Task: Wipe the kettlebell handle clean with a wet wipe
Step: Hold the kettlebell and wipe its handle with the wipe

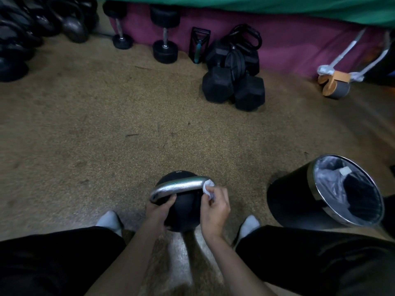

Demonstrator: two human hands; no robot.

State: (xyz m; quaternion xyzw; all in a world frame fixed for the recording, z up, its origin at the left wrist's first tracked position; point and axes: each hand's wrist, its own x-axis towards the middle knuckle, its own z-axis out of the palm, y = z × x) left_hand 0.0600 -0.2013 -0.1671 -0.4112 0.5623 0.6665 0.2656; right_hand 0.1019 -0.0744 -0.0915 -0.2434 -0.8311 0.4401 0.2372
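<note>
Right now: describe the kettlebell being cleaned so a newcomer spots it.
Find the black bin on the brown floor; left of it, between the person's feet, stands a black kettlebell. Unlike the all-dark kettlebells at far left, its handle is shiny silver, the left hand gripping one end, the right hand pinching a white wipe at the other.

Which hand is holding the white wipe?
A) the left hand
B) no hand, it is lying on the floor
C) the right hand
C: the right hand pinches the wet wipe against the right end of the kettlebell handle, while the left hand grips the other end.
</note>
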